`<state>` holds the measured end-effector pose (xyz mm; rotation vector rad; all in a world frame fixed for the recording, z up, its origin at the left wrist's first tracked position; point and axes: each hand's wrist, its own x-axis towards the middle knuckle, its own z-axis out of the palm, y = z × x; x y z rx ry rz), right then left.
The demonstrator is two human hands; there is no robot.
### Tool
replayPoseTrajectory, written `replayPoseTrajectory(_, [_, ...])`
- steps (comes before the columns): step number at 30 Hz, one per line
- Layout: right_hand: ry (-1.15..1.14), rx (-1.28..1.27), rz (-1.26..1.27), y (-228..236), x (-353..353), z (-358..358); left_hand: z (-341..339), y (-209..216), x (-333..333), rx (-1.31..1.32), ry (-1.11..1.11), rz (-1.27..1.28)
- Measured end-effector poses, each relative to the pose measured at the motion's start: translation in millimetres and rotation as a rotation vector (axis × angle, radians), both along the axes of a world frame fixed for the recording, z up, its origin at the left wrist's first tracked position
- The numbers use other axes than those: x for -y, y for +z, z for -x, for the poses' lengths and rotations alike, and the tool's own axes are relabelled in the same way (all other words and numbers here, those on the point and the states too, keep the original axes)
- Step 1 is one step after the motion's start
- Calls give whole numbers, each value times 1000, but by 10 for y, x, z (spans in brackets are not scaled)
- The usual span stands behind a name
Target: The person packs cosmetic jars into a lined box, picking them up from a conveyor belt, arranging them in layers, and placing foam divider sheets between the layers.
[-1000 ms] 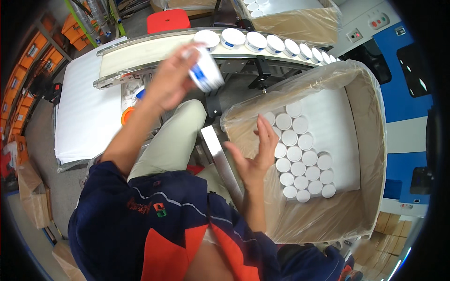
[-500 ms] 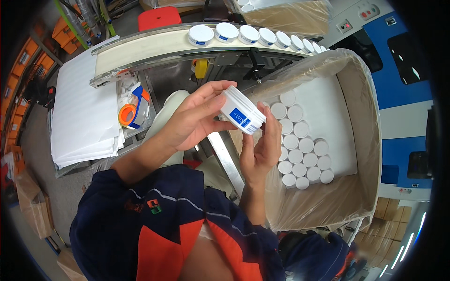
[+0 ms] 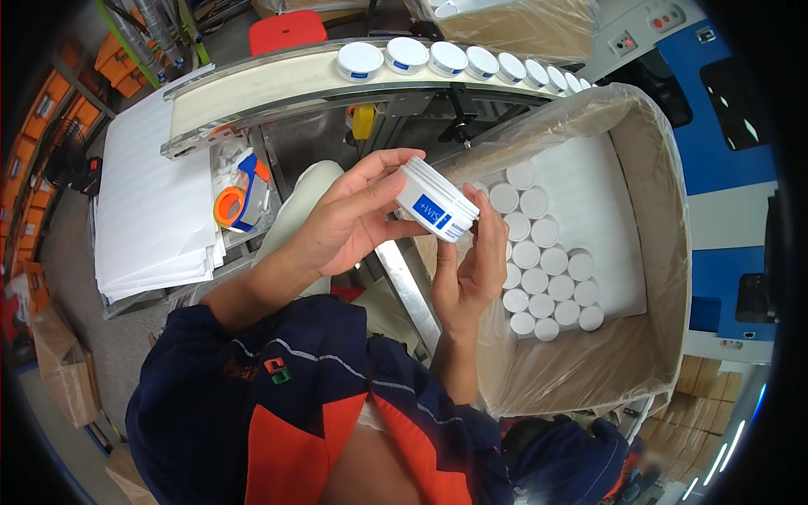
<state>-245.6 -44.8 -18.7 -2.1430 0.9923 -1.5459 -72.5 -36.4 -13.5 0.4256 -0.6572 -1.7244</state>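
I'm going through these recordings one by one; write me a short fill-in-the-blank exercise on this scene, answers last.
1. The left hand and right hand hold a white tub whose label is ____.
2. The open carton stands on the person's ____ side.
3. Its liner is clear ____.
4. The stool beyond the conveyor belt is ____.

Missing words: blue; right; plastic; red.

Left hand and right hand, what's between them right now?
The head view shows a tilted white tub with a blue label, held between the left hand and the right hand.
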Motion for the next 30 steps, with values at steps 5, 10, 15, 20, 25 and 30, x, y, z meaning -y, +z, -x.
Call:
replayPoseTrajectory(5, [-13, -4, -25, -30, 23, 33, 36, -8, 28, -37, -7, -36])
replayPoseTrajectory(10, [-23, -30, -1, -30, 63, 60, 73, -27, 65, -58, -11, -53])
replayPoseTrajectory(15, [-33, -27, -17, -47, 79, 97, 119, -34, 92, -82, -17, -71])
replayPoseTrajectory(20, [-12, -47, -74, -21, 53, 112, 122, -72, 97, -90, -22, -80])
replayPoseTrajectory(25, [-29, -37, -48, -52, 59, 108, 136, -61, 86, -89, -18, -83])
replayPoseTrajectory(30, [-38, -25, -38, -56, 49, 79, 114, -73, 71, -90, -16, -87])
